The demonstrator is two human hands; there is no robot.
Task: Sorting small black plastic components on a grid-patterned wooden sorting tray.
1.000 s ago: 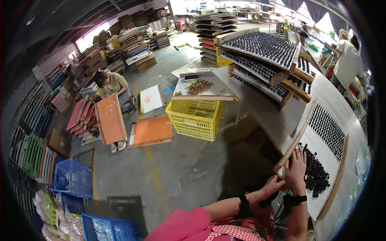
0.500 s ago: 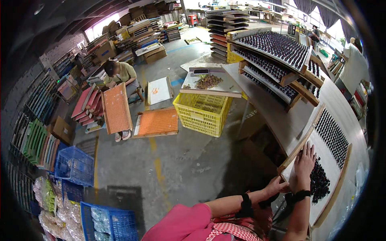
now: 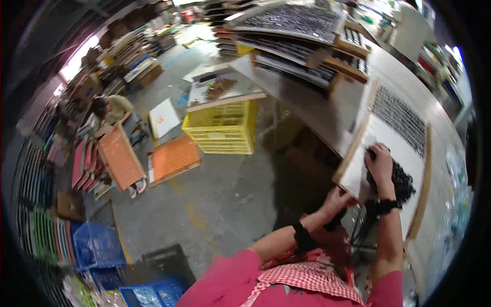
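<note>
A white board (image 3: 358, 176) with wooden side strips lies on the table at the right. Neat rows of small dark pieces (image 3: 396, 117) cover its far part, and a loose heap of the same dark pieces (image 3: 404, 187) sits nearer me. My right hand (image 3: 379, 165) is over the heap's left side, fingers bent down around some pieces; blur hides how many. At the board's near left corner, my left hand (image 3: 337, 200) has its fingers closed on the edge.
Stacked boards of dark pieces (image 3: 291, 23) stand farther along the table. A yellow crate (image 3: 220, 135) bears a board with brown bits (image 3: 221, 89). Orange boards (image 3: 174, 158) lie near a seated person (image 3: 118, 108) at left. Blue crates (image 3: 97, 245) are at lower left.
My right hand has gone from lying flat with stretched fingers to bending its fingers into the heap's edge. My left hand stays at the board's corner. The whole view has swung and blurred.
</note>
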